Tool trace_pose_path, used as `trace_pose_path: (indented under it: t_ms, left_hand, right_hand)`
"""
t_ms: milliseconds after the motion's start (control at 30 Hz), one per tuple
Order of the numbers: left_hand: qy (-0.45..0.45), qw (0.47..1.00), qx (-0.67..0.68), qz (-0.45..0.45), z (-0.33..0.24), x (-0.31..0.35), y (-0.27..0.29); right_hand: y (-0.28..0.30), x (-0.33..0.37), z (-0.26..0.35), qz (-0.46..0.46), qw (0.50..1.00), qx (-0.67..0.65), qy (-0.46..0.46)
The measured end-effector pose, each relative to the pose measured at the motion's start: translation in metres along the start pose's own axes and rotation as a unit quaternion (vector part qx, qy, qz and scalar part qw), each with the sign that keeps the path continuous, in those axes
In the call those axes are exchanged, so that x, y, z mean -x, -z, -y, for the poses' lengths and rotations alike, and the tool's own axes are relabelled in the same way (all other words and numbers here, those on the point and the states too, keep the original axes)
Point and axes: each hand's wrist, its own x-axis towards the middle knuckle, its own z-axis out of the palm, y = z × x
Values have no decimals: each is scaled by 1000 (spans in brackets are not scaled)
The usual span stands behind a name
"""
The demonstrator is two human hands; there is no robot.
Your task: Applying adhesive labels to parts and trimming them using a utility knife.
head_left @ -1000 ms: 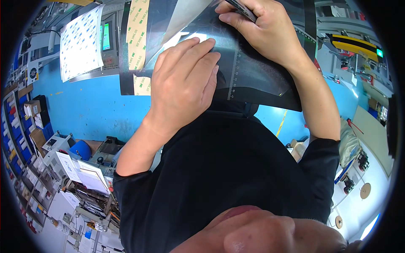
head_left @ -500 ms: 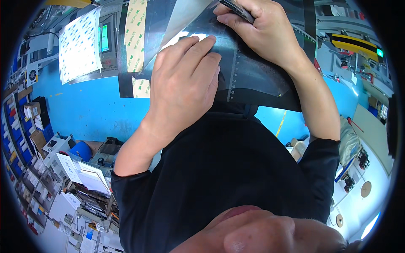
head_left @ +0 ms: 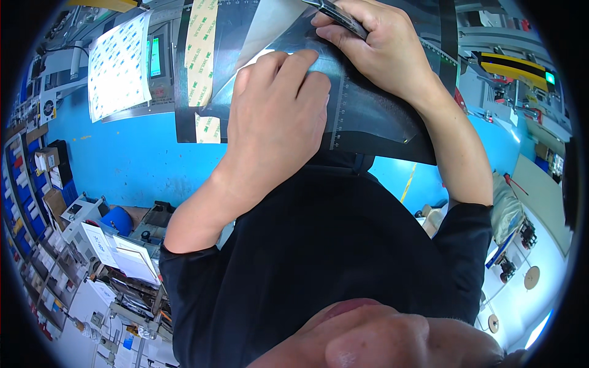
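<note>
A slim utility knife (head_left: 345, 19) with a dark and silver body is gripped in my right hand (head_left: 386, 52), its tip pointing up and left over the black mat. Pressing down on a clear film (head_left: 380, 116) is my left hand (head_left: 270, 116), fingers bent and slightly apart with nothing visibly held in them. The film covers part of the black cutting mat (head_left: 392, 147), which has white ruler marks. A pale translucent sheet (head_left: 270, 27) rises at an angle beyond my left fingers. Cream adhesive-backing strips (head_left: 201, 55) with green print lie along the mat's left side.
Left of the mat, a white sheet with blue print (head_left: 116, 70) partly covers a panel with a green screen (head_left: 155, 56). A yellow and black machine part (head_left: 515, 67) stands at the right. Blue floor (head_left: 129, 159) shows below. Shelving with bins (head_left: 24, 208) lines the far left.
My left hand has shifted slightly right on the film. The knife in my right hand has tilted a little, and its tip now shows farther left.
</note>
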Motion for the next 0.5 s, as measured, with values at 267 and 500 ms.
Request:
trace_pose_path:
  t_ms: [267,500]
  left_hand:
    - [1,999,-14,43,-1,-7,6]
    - [8,996,81,24,9,-6,7]
  right_hand:
    - [0,-2,-3,7,999,12,42]
    - [4,-2,-5,11,1000,-7,23]
